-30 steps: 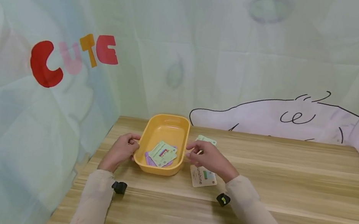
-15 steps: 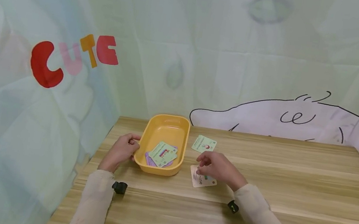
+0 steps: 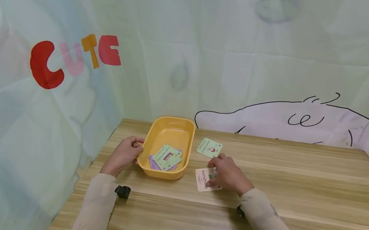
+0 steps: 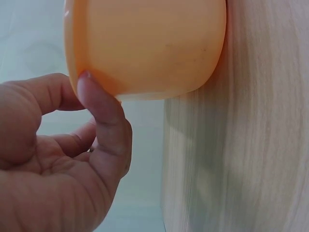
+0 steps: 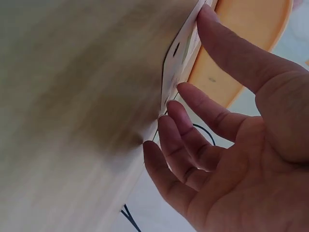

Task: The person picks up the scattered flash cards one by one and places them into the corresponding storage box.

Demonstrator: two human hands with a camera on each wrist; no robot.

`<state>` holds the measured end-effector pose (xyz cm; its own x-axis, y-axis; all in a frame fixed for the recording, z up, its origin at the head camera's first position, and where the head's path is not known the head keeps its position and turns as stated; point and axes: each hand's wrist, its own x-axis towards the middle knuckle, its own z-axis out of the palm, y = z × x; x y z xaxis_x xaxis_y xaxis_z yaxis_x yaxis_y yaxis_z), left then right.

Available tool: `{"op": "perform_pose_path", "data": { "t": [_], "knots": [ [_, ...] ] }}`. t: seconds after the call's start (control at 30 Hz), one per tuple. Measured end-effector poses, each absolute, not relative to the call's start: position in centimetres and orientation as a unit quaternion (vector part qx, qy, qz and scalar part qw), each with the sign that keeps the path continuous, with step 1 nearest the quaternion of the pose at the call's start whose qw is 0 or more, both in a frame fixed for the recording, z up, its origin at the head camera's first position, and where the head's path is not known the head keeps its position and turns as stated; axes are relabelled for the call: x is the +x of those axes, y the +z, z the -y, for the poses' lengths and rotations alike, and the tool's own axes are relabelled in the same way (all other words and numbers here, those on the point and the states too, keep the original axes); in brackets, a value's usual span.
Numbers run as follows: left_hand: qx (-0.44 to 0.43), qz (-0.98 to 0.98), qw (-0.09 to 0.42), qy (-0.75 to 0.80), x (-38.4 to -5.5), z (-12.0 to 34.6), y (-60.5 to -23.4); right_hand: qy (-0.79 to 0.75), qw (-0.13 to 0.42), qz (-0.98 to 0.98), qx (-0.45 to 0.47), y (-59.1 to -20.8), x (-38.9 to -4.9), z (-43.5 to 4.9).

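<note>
My left hand (image 3: 122,156) pinches the left rim of a yellow plastic tray (image 3: 171,133); the left wrist view shows thumb and finger on either side of the rim (image 4: 72,53). Inside the tray lie several green and purple cards (image 3: 166,158) in a loose pile. My right hand (image 3: 229,175) is spread over a pale pink card (image 3: 201,180) printed "sunshine", which lies on the table and is partly hidden by it. In the right wrist view the thumb touches this card (image 5: 179,63), with the fingertips at its far side. Behind it lies a green card (image 3: 207,147).
The wooden table (image 3: 303,180) reaches to a printed cloth backdrop (image 3: 193,53) behind and on the left. Red, pink and orange letters (image 3: 46,66) decorate the cloth. Each wrist carries a small black device (image 3: 123,191).
My right hand has left the tray's right side and moved right and nearer, onto the sunshine card, its fingers spreading. The green card has come into full view. My left hand stays at the rim.
</note>
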<state>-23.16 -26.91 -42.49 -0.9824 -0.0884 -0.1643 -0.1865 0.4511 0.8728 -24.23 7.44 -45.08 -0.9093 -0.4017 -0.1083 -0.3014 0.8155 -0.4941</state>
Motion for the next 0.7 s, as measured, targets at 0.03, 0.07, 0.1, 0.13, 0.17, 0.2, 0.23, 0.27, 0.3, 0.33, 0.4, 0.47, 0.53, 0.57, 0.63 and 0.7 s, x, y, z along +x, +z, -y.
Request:
{"op": "perform_pose_path", "data": {
  "t": [0.03, 0.07, 0.1, 0.13, 0.17, 0.2, 0.23, 0.27, 0.3, 0.33, 0.4, 0.47, 0.53, 0.57, 0.63, 0.7],
  "knots": [
    [-0.08, -0.851, 0.047, 0.518, -23.2, 26.9, -42.5, -0.238, 0.105, -0.948, -0.185, -45.0, -24.2, -7.4],
    [-0.079, -0.85, 0.047, 0.518, -23.2, 26.9, -42.5, -0.235, 0.105, -0.948, -0.185, -45.0, -24.2, -7.4],
    [-0.079, -0.85, 0.047, 0.518, -23.2, 26.9, -42.5, -0.233, 0.106, -0.949, -0.185, -44.9, -24.2, -7.3],
    [-0.079, -0.85, 0.047, 0.518, -23.2, 26.9, -42.5, -0.232, 0.107, -0.949, -0.185, -44.8, -24.2, -7.3],
    [-0.079, -0.85, 0.048, 0.519, -23.2, 26.9, -42.5, -0.229, 0.107, -0.95, -0.185, -44.8, -24.3, -7.2],
    [-0.079, -0.849, 0.048, 0.52, -23.3, 27.0, -42.6, -0.225, 0.108, -0.95, -0.186, -44.7, -24.3, -7.2],
    [-0.079, -0.849, 0.048, 0.521, -23.3, 27.0, -42.6, -0.221, 0.111, -0.951, -0.187, -44.7, -24.3, -7.1],
    [-0.08, -0.848, 0.049, 0.522, -23.3, 27.0, -42.6, -0.217, 0.112, -0.951, -0.188, -44.6, -24.4, -7.1],
    [-0.079, -0.848, 0.049, 0.522, -23.4, 27.0, -42.6, -0.215, 0.115, -0.951, -0.188, -44.6, -24.5, -7.0],
    [-0.079, -0.847, 0.049, 0.524, -23.4, 27.0, -42.7, -0.212, 0.118, -0.952, -0.189, -44.6, -24.5, -7.0],
    [-0.08, -0.845, 0.049, 0.526, -23.4, 27.1, -42.7, -0.21, 0.125, -0.951, -0.188, -44.6, -24.7, -7.0],
    [-0.079, -0.844, 0.048, 0.527, -23.5, 27.1, -42.8, -0.213, 0.13, -0.95, -0.189, -44.5, -24.9, -7.0],
    [-0.08, -0.844, 0.048, 0.528, -23.5, 27.1, -42.8, -0.22, 0.133, -0.948, -0.19, -44.5, -25.0, -7.1],
    [-0.079, -0.844, 0.048, 0.528, -23.5, 27.2, -42.8, -0.223, 0.133, -0.946, -0.192, -44.5, -25.1, -7.2],
    [-0.078, -0.844, 0.049, 0.528, -23.4, 27.2, -42.8, -0.228, 0.133, -0.944, -0.199, -44.5, -25.3, -7.4],
    [-0.078, -0.844, 0.05, 0.528, -23.4, 27.2, -42.8, -0.232, 0.133, -0.942, -0.202, -44.6, -25.4, -7.5]
  ]
}}
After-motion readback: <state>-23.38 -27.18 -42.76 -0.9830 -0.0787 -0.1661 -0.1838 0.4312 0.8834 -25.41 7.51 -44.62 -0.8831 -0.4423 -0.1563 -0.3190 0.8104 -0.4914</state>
